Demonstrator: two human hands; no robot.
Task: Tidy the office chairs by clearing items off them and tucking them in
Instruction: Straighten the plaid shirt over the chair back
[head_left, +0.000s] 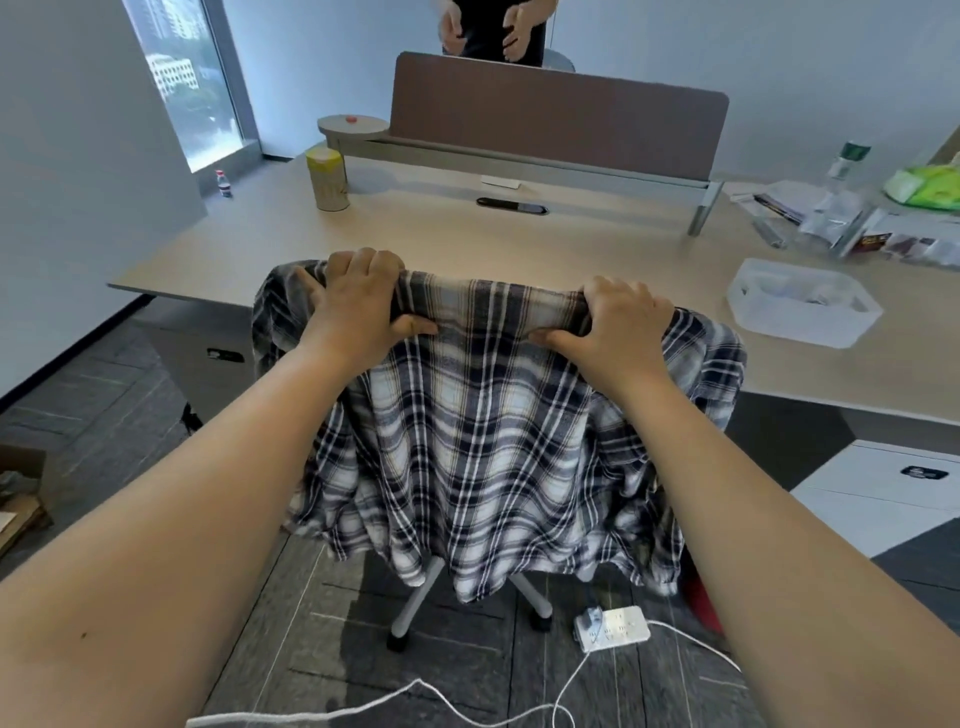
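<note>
Office bench (415, 244) is sitting ahead with a chair (415, 597) facing it, a plaid shirt (483, 431) draping over the chair's back. Left hand (358, 296) and right hand (618, 317) are both gripping the shirt-covered top edge, fingers (613, 291) curling over it, thumbs pressing the near side.

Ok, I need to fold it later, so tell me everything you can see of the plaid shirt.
The plaid shirt is soft woven cloth, checked in navy, white and pale tan. It hangs over the back of the chair, covering it and falling in folds nearly to the base. The left hand and right hand grip its top edge.
</note>
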